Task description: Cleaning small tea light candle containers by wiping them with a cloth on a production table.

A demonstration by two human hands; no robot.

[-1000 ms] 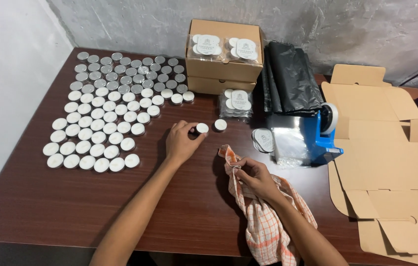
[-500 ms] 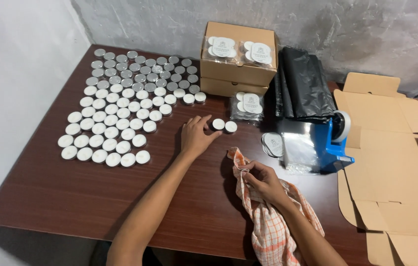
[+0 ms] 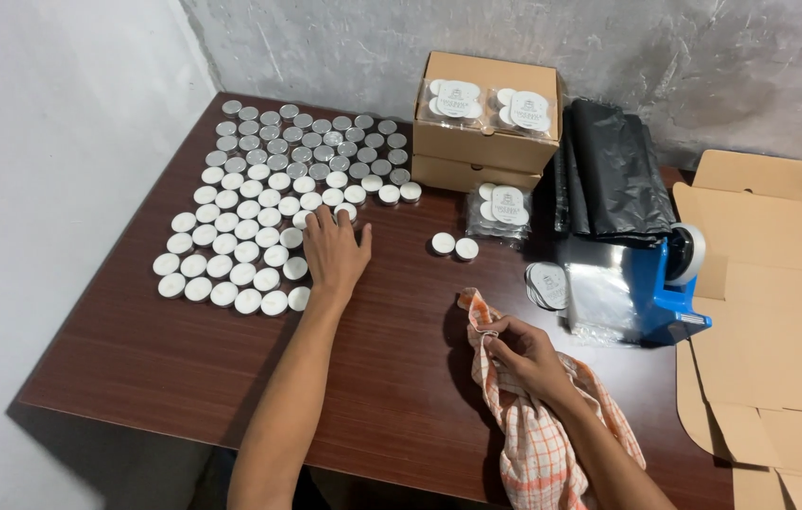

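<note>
Brown cardboard boxes (image 3: 486, 142), black plastic bags (image 3: 609, 170), and a blue tape dispenser (image 3: 675, 283).

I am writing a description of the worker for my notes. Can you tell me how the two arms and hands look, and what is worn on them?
Both arms are bare from beyond the elbow down: no sleeves show in the picture. The left hand and the right hand wear no gloves. No watch, bracelet or ring is visible on either. The arms are slim and the fingernails look short.

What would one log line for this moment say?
left hand: on tealight candles | right hand: grips checked cloth | table: brown wood
</note>
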